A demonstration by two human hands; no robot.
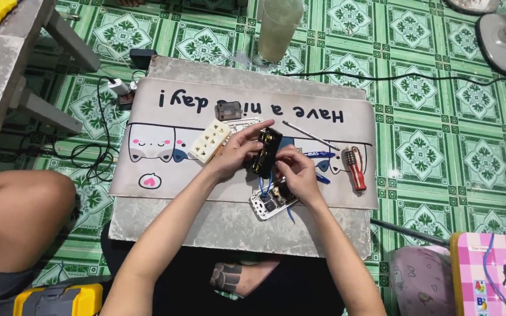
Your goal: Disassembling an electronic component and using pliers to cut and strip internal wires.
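Head view looks down on a person sitting on a green patterned tile floor (pixel 440 146) with a low grey board across the lap, covered by a pale desk mat (pixel 165 175) printed with cartoon cats. Both hands meet over the middle of the mat. The left hand (pixel 235 151) wraps around the far end of a black electrical module (pixel 266 152), thumb and fingers clamped along its sides, holding it roughly upright and off the mat. The right hand (pixel 297 172) closes on the near end of the same module, fingertips pinched against its lower edge where blue wires (pixel 265 184) run out. Those wires lead down to a white opened housing (pixel 272 203) lying on the mat just near of the hands, with dark parts showing inside it.

Just left of the left hand rests a cream socket block (pixel 209 140) with rows of holes. Far of the hands lies a small dark box (pixel 228 109). To the right lie a thin metal rod (pixel 310 135), a blue-handled tool (pixel 321 155) partly hidden by the right hand, and a red screwdriver (pixel 355 168). A translucent plastic cup (pixel 279 26) stands on the floor beyond the board. Black cables (pixel 98 158) trail off the mat's left side.
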